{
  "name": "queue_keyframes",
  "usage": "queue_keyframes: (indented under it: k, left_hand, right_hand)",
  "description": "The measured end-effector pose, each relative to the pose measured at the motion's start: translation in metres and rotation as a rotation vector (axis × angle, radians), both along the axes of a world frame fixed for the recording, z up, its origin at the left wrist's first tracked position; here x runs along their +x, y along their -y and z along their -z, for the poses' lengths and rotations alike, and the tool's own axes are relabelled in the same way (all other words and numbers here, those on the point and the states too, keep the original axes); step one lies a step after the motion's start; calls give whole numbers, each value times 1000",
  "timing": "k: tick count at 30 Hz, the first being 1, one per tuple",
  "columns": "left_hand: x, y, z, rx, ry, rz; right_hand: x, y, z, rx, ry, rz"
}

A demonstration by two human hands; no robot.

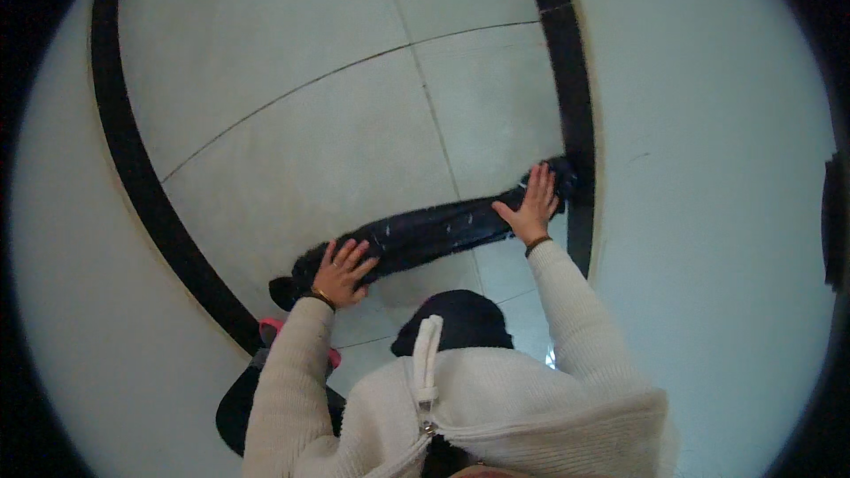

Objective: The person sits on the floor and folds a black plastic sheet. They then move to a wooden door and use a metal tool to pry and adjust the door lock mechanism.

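From here the light looks dim and cool, a greenish grey spread fairly evenly over the floor [292, 150] ahead of the left hand [343, 273] and right hand [537, 204]. Behind the right hand the tiles turn shinier, with one small, hard glint [551, 356] beside the sleeve [577, 310]. Between the hands, the cloth [425, 235] sinks so dark that its folds barely show. Fine grain softens the hands' outlines. Well ahead of them a seam [410, 44] bows, the skirting [577, 80] curves on either side, and black swallows the corners.
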State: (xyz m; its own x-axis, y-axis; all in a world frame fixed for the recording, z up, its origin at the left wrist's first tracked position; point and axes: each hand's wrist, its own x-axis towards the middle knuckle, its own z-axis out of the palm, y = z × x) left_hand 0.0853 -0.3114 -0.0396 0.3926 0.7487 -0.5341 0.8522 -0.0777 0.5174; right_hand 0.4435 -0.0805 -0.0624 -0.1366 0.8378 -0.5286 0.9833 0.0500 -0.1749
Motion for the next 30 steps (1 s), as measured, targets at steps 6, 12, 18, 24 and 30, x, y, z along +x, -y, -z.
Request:
queue_keyframes:
  k: [6, 12, 18, 24, 30]
  left_hand:
    - [109, 134, -13, -254, 14, -155]
    - [260, 240, 33, -92, -56, -122]
    - [281, 281, 19, -157, -155, -701]
    - [232, 180, 21, -18, -348, -1284]
    - [82, 67, 39, 301, -149, -1037]
  right_hand:
    - [-3, 39, 16, 66, -187, -148]
    - [-167, 14, 9, -367, -572, -1043]
    - [-333, 205, 47, -52, -1081, -1661]
    - [-460, 141, 4, -196, -764, -1476]
    - [-443, -84, 38, 525, -566, -913]
